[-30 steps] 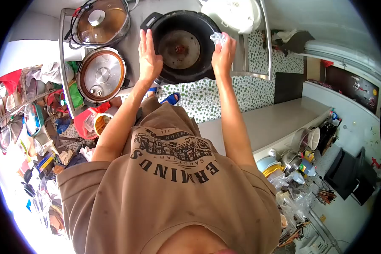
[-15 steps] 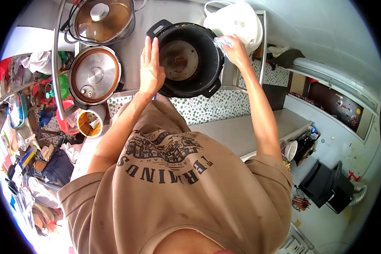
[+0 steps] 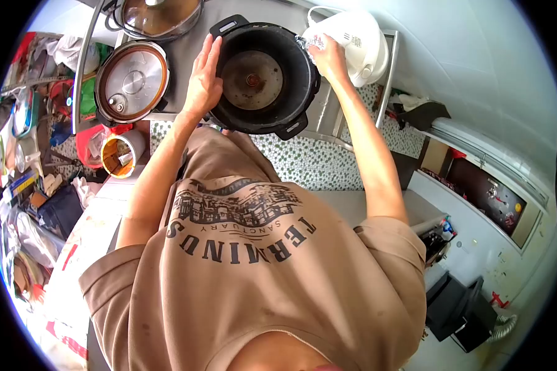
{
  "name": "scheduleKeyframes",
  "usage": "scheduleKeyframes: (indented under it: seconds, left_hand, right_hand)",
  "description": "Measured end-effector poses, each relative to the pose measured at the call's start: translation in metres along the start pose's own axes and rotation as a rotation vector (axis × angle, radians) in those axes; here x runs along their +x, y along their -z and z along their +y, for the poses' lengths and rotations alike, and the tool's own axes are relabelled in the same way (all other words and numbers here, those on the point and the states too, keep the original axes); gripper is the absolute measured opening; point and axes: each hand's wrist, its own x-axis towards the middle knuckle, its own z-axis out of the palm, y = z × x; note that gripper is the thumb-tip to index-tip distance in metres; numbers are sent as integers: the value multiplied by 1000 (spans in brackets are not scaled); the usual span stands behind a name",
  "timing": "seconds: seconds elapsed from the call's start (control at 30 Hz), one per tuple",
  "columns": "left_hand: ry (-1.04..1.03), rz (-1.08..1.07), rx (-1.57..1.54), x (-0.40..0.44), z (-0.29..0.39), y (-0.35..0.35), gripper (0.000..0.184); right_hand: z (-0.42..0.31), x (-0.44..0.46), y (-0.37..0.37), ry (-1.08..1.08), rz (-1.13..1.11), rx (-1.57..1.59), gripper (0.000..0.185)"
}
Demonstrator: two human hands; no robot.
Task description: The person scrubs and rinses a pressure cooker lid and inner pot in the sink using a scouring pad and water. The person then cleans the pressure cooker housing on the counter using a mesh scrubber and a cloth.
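A black electric pressure cooker body (image 3: 294, 77) stands on the metal counter, without its inner pot. Its heating plate (image 3: 254, 74) shows brown stains around the centre. My left hand (image 3: 204, 83) rests flat along the cooker's left outer side, fingers straight and holding nothing. At the right rim, my right hand (image 3: 329, 57) grips a crumpled silvery-white wad (image 3: 314, 43) against the upper right edge. I cannot tell whether the wad is foil or a cloth.
A round metal cooker lid (image 3: 133, 83) with a brown seal lies to the left. Behind it is a glass-lidded pot (image 3: 158, 18). A white appliance (image 3: 356, 46) stands right of the cooker. An orange-lined bucket (image 3: 122, 154) sits lower left, near cluttered shelves.
The view has shifted, so the counter things appear higher and mostly further left. The wad and my right hand have moved slightly back along the cooker's right rim.
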Motion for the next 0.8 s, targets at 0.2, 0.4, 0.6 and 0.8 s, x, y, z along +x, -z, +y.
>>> scheduleKeyframes:
  seconds: [0.2, 0.4, 0.6, 0.8]
  left_hand:
    - [36, 2, 1, -2, -4, -5, 87]
    - [-5, -28, -5, 3, -6, -14, 82]
    - [-53, -33, -21, 7, -9, -19, 76]
    - [-107, -65, -30, 16, -14, -26, 73]
  right_hand:
    - [26, -70, 9, -35, -6, 8, 23]
    - [15, -95, 23, -234, -159, -72, 29]
    - [-9, -111, 25, -432, -140, -112, 33]
    - [-4, -124, 19, -474, -154, -176, 33]
